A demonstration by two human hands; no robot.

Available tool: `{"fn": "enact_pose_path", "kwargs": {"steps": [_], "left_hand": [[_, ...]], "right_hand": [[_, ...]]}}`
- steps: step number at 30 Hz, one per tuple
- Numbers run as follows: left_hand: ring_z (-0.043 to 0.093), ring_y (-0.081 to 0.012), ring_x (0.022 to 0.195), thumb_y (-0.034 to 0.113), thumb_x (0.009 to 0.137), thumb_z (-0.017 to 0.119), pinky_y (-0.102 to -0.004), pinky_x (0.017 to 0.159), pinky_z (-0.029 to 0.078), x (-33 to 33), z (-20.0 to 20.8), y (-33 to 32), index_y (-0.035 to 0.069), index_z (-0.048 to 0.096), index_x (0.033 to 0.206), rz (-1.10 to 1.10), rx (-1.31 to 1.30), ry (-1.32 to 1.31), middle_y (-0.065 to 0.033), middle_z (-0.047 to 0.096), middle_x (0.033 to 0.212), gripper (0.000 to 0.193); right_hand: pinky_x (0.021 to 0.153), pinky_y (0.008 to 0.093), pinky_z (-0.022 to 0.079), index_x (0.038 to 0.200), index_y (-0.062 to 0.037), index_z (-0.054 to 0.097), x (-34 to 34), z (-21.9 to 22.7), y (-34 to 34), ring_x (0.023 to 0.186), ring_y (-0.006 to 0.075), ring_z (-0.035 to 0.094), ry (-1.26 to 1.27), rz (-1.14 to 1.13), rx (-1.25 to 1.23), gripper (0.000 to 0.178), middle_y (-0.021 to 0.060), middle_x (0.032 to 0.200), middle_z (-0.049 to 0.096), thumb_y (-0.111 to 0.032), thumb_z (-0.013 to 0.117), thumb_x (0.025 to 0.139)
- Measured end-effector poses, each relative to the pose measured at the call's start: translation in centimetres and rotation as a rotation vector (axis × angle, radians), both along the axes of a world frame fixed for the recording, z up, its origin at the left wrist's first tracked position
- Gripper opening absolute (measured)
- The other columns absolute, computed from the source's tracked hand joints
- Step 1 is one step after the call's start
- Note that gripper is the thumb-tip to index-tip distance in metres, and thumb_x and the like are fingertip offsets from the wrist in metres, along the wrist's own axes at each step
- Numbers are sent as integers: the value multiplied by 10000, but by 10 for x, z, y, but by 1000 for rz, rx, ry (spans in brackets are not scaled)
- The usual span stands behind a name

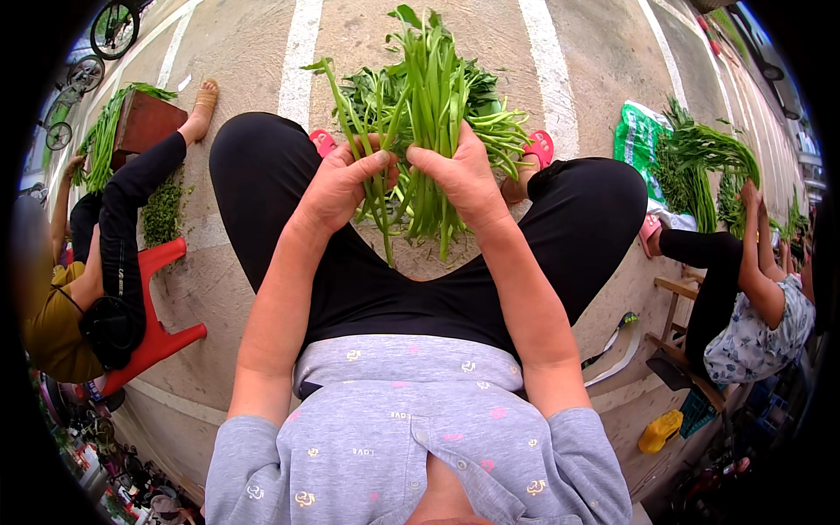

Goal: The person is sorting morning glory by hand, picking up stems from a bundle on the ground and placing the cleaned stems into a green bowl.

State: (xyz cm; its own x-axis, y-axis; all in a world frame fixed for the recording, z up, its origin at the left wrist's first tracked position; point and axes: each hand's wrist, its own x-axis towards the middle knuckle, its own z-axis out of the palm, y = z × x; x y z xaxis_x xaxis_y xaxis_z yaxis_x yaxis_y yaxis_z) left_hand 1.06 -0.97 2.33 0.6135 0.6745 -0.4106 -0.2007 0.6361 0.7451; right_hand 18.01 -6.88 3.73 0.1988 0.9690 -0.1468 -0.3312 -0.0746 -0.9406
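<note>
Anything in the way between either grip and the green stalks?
Nothing visible. The right grip holds the thick bunch, the left grip a few thinner stalks. More greens show beyond, partly hidden by the bunch.

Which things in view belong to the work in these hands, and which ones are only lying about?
Belongs to the work:
- bunch of greens, in the right hand
- stems, in the left hand
- pile of greens, beyond the hands

Apparently just lying about:
- yellow object, lower right
- bike, far upper left
</note>
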Motion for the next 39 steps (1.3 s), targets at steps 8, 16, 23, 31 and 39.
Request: {"fn": "enact_pose_path", "kwargs": {"steps": [8, 16, 23, 31, 39], "left_hand": [[570, -131, 824, 97, 803, 671, -276, 757, 464, 1, 2, -2, 26, 553, 1039, -50, 59, 37, -32, 603, 912, 273], [565, -113, 821, 119, 792, 686, -251, 742, 447, 5, 8, -6, 33, 567, 1045, -130, 167, 114, -20, 605, 908, 293], [579, -126, 836, 159, 848, 618, -283, 768, 475, -1, 1, -2, 37, 542, 1103, -102, 50, 66, -30, 604, 938, 293], [574, -115, 843, 147, 809, 669, -257, 775, 456, 0, 3, -4, 35, 539, 1113, -203, 201, 105, -25, 605, 954, 349], [569, -121, 863, 175, 851, 623, -256, 788, 447, 2, 2, -7, 39, 551, 1090, -104, 121, 73, -21, 608, 947, 285]], "right_hand": [[729, 274, 494, 1090, 27, 469, -8, -7, 0, 829, 137, 587, -61, 18, 53, 439, 90, 947, 602, -89, 702, 736], [723, 262, 495, 1069, 28, 492, -10, -7, 1, 825, 125, 590, -95, -13, 36, 425, 91, 953, 612, -100, 715, 731], [716, 257, 494, 1065, 24, 495, -6, -4, 1, 804, 120, 590, -85, -43, 55, 362, 78, 932, 617, -41, 660, 750], [723, 260, 493, 1080, 26, 493, -10, -1, -1, 825, 127, 586, -72, -18, 62, 386, 81, 947, 613, -64, 677, 753], [739, 257, 486, 1072, 27, 505, -9, 5, -1, 836, 120, 582, -54, -31, 60, 376, 78, 954, 612, -45, 666, 740]]}}
